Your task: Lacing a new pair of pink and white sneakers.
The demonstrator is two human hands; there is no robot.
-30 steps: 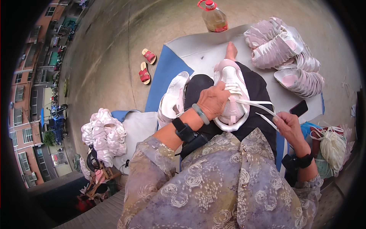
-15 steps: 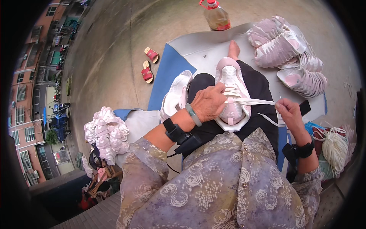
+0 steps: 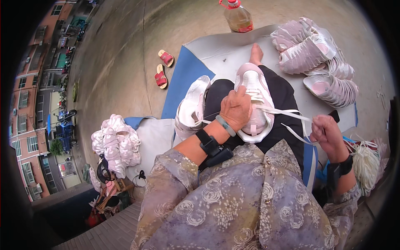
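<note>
A white and pink sneaker [image 3: 249,76] lies across my lap, toe pointing away from me, with white lace threaded through its upper eyelets. My left hand [image 3: 236,107] is closed at the shoe's left side, its fingertips partly hidden against the upper. Out to the right, my right hand [image 3: 327,132] is closed around a white shoelace [image 3: 284,111], which stretches from the shoe's opening. A loose lace end loops below it. By my left thigh rests a second white sneaker [image 3: 193,102], with a bit of lace showing near its opening.
Nested pink and white shoes [image 3: 306,48] are stacked at the far right of a blue and grey mat [image 3: 189,68]. A heap of similar shoes [image 3: 116,143] lies left. White laces [image 3: 366,160] hang at right. Red slippers [image 3: 161,78] and an oil bottle [image 3: 238,18] stand beyond.
My right hand has drawn the lace farther right and slightly down, turning more into a fist. My left hand has shifted a little right along the shoe.
</note>
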